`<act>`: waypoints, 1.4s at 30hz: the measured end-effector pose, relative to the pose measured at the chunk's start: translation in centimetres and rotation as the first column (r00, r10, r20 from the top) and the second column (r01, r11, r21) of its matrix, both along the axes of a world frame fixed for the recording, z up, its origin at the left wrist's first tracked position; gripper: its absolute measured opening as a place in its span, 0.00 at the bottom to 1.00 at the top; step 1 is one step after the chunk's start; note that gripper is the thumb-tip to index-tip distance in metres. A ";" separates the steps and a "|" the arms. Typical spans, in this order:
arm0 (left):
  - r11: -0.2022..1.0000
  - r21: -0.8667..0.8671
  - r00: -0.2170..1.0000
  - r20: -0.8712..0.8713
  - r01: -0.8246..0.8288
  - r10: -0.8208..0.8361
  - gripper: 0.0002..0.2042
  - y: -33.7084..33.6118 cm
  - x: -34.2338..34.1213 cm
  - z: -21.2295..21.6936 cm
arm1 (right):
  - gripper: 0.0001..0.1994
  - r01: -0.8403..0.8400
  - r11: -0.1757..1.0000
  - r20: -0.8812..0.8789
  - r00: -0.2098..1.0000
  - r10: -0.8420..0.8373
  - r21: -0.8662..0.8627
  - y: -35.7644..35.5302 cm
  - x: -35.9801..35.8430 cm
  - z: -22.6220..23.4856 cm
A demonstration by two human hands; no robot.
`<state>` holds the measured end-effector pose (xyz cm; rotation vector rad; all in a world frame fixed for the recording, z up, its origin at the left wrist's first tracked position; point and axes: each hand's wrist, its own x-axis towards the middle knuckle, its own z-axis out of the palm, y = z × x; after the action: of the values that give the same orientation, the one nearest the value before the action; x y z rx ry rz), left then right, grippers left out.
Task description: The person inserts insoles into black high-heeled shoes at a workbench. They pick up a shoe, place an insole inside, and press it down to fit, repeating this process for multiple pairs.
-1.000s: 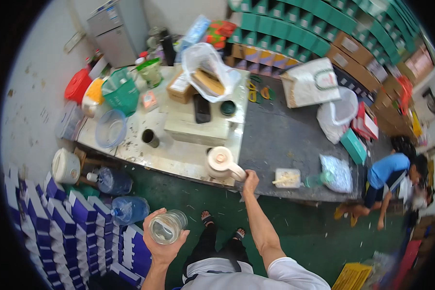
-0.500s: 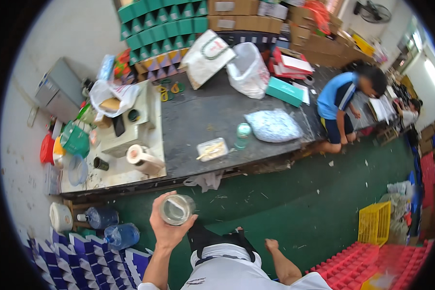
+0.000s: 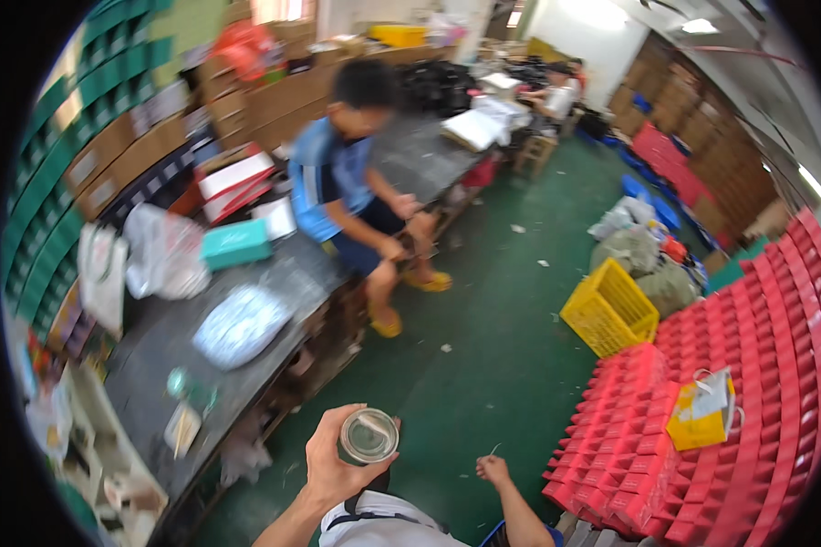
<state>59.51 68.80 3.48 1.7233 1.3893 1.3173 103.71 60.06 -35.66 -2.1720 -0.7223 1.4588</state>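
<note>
My left hand (image 3: 336,460) is wrapped round a clear glass cup (image 3: 370,435), held in front of my body above the floor. From above I look into its round rim; whether there is liquid inside I cannot tell. Lower right, my right hand (image 3: 493,469) hangs beside my body with its fingers curled in, and no object shows in it. A thin pale line lies just above that hand in the picture, possibly a scrap on the floor.
A dark workbench (image 3: 146,365) runs along the left, bearing a food tray (image 3: 182,430), a stuffed plastic bag (image 3: 242,326) and a teal box (image 3: 235,244). A person in blue (image 3: 337,191) sits on its edge. At right stand a yellow crate (image 3: 611,310) and stacked red boxes (image 3: 748,365).
My view has swung to the right, so the bench and seated person now lie further left and the red stacks show more fully. The cup stays in my left hand.
</note>
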 end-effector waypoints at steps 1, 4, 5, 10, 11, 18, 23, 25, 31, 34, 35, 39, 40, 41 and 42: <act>0.999 0.004 0.999 0.001 0.042 -0.042 0.37 3.1 2.7 -0.6 | 0.12 0.028 0.999 -0.007 1.000 -0.029 -0.026 0.0 1.3 -0.5; 0.982 -0.009 0.981 0.032 0.189 -0.189 0.36 12.2 12.2 -1.3 | 0.12 0.293 0.948 -0.121 0.944 -0.308 -0.125 -4.0 8.6 -2.0; 0.962 0.009 0.956 0.110 0.272 -0.272 0.36 15.4 16.0 -1.3 | 0.12 0.438 0.891 -0.087 0.889 -0.449 -0.122 -7.8 13.9 -3.1; 0.919 -0.032 0.919 -0.035 0.392 -0.393 0.40 28.9 27.9 -1.4 | 0.12 0.690 0.674 -0.278 0.615 -0.738 -0.265 -13.5 12.1 -4.1; 0.905 -0.015 0.904 -0.030 0.425 -0.426 0.40 31.7 31.3 -1.4 | 0.11 0.735 0.630 -0.289 0.565 -0.773 -0.251 -14.0 12.9 -4.0; 0.871 -0.092 0.876 0.068 0.482 -0.478 0.38 48.5 54.9 -1.5 | 0.11 0.786 0.537 -0.273 0.468 -0.841 -0.305 3.3 26.8 -6.3; 0.845 -0.113 0.850 0.129 0.524 -0.510 0.38 60.2 71.9 -3.5 | 0.13 0.586 0.776 -0.007 0.797 -0.604 -0.235 25.4 52.2 -5.5; 0.849 -0.144 0.860 0.125 0.509 -0.495 0.40 64.7 76.7 -2.6 | 0.15 0.717 0.697 -0.121 0.690 -0.713 -0.017 37.8 59.6 -1.1; 0.822 -0.111 0.829 0.101 0.559 -0.550 0.40 81.2 93.0 -3.8 | 0.16 0.619 0.748 -0.058 0.778 -0.626 0.239 59.0 81.9 4.6; 0.779 -0.085 0.784 0.053 0.621 -0.619 0.42 90.3 102.3 -4.0 | 0.16 0.669 0.736 -0.069 0.743 -0.666 0.109 60.9 88.0 0.8; 0.764 -0.082 0.768 0.058 0.640 -0.637 0.40 93.2 105.6 -3.2 | 0.11 0.715 0.693 -0.148 0.698 -0.701 0.090 59.3 89.2 -1.3; 0.760 -0.206 0.786 0.091 0.616 -0.612 0.31 104.7 115.3 -1.3 | 0.05 0.841 0.522 -0.318 0.460 -0.829 -0.142 65.2 90.2 -4.5; 0.762 -0.185 0.783 0.079 0.620 -0.618 0.31 107.8 118.5 -2.1 | 0.06 0.845 0.504 -0.310 0.438 -0.844 -0.180 66.2 91.6 -5.3; 0.778 -0.162 0.793 0.071 0.607 -0.605 0.32 111.2 120.8 -2.9 | 0.07 0.836 0.505 -0.299 0.435 -0.849 -0.215 67.7 93.6 -6.0; 0.783 -0.150 0.796 0.049 0.604 -0.604 0.32 114.2 124.1 -3.2 | 0.06 0.829 0.490 -0.280 0.420 -0.864 -0.270 69.2 94.5 -5.5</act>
<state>183.59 183.01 0.23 1.8385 0.7903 0.8159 198.19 129.24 -41.16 -1.7171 0.5894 1.2276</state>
